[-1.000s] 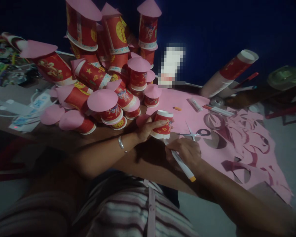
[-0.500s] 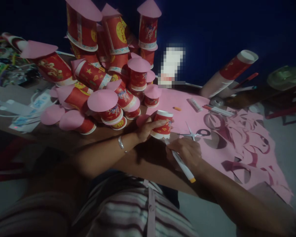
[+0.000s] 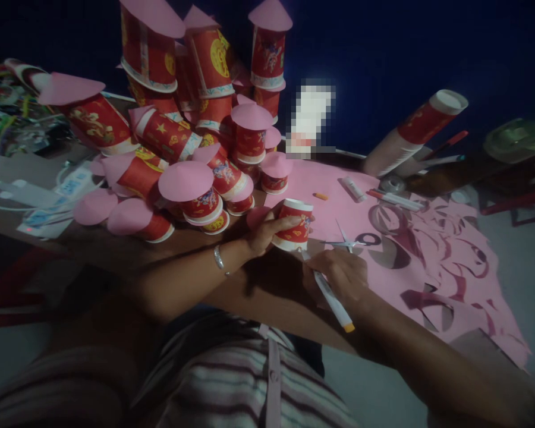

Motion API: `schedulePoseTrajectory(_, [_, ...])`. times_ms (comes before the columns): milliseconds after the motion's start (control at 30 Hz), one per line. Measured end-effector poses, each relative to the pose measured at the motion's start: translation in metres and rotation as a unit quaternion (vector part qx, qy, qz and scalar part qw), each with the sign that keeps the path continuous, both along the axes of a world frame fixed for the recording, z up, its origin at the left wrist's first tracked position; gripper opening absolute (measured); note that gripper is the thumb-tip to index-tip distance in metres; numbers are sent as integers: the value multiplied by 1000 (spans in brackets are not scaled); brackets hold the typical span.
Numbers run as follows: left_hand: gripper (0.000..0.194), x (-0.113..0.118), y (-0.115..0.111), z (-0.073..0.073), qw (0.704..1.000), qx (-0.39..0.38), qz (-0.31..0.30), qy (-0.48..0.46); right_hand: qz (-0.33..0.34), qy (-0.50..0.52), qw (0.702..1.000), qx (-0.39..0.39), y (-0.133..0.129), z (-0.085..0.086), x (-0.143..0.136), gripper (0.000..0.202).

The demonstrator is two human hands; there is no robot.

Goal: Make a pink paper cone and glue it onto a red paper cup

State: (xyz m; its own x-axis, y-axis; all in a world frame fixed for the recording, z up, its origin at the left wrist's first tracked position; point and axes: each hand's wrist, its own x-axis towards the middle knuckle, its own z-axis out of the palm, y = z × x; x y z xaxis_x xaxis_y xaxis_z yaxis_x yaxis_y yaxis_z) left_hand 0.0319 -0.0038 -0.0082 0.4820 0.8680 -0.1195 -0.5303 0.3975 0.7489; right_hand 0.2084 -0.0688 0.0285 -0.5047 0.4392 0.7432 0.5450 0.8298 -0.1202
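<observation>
My left hand is wrapped around a red paper cup with white edges and printed figures. In my closed right hand is a white pen with an orange end; its other end points at the cup's lower edge. Whether the tip touches the cup is too blurred to tell. A pair of scissors lies open just beyond my right hand. A small orange cap rests on the pink paper behind the cup.
Several red cups with pink paper cones stand, lean or lie stacked at the left and back. A tall stack of cups leans at the back right. Cut pink scraps cover the right side. A power strip sits far left.
My right hand and the pen have shifted slightly to the right. My left hand and the cup look unmoved.
</observation>
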Motion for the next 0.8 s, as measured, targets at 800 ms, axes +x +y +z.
schedulePoseTrajectory(800, [43, 1, -4, 4, 999, 16, -12, 25, 22, -31, 998, 40, 2, -7, -3, 16])
